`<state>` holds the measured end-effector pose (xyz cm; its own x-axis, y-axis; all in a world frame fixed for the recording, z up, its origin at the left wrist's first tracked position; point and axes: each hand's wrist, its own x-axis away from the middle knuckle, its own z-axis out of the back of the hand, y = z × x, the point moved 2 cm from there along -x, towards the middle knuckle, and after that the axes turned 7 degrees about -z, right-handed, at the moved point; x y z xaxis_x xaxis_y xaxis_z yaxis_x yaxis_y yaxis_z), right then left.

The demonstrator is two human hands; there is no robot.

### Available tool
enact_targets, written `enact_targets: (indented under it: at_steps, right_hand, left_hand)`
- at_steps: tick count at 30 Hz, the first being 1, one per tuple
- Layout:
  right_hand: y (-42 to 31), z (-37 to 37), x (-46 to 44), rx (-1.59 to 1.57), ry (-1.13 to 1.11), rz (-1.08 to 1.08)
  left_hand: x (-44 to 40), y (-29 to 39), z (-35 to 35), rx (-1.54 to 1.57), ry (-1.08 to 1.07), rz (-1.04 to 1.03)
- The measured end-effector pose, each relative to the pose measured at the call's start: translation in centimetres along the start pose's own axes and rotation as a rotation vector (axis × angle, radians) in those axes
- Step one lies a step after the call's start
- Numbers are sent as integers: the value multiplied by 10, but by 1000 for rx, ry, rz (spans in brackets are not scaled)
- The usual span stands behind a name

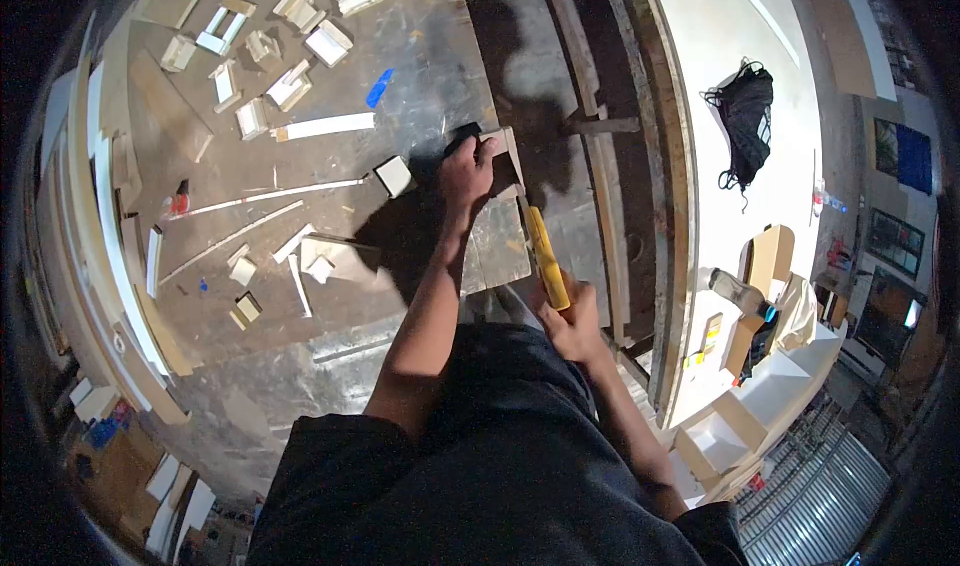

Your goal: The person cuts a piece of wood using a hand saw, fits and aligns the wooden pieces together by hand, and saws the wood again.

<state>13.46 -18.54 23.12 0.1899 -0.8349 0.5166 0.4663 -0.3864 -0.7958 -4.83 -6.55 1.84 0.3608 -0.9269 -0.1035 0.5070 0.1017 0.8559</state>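
My left hand (468, 176) is closed on a small wooden frame piece (508, 156) at the right edge of the brown work table (420, 56). Something black shows beside its fingertips. Lower right, my right hand (572, 321) is wrapped round the end of a yellow-handled tool (547, 258), which points up toward the wooden piece. The tool's far end reaches close to the piece's lower corner; whether they touch I cannot tell. A small pale block (393, 176) lies on the table to the left of my left hand.
Several small wooden assemblies (328, 43) lie at the table's upper left, with thin strips (325, 126) and a blue scrap (379, 88) nearby. Long boards (130, 266) line the left edge. On the right, a white panel (760, 26) bears black cloth (747, 126) and a bottle (735, 291).
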Motion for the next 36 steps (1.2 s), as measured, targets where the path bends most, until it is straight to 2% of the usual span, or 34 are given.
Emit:
enact_targets:
  at_steps: [5,9,14,16,19,21,24,26,30,32,34,36]
  right_hand:
    - [16,-8,20,-15,94,44]
    - [46,-6,31,27,13,19]
    - [43,-1,36,113,30,101]
    - [38,3,31,390,0,251]
    - [36,7,34,408,16,313]
    - [44,11,35,439,7,293]
    - [46,8,39,474,41,310]
    - [39,8,40,442,42,261]
    - [24,2,45,391,91,143]
    - [11,-1,47,149,166,-142]
    - [-3,-4,43,168,177,-164]
    - [5,-8,37,-183,344,-242]
  left_hand:
    - [-1,8,8,-43,-119,145]
    - [4,11,9,1,-206,222]
    - [5,20,19,112,-166,209]
    - [5,15,21,163,-148,201]
    - [6,20,24,225,-166,224]
    - [9,25,27,377,-120,165]
    - [10,19,24,371,-133,165]
    - [14,-14,1,326,-138,170]
    - [7,-1,8,243,-206,147]
    - [2,16,19,189,-269,171]
    - [5,17,17,138,-325,196]
    - [5,19,12,-70,-289,120]
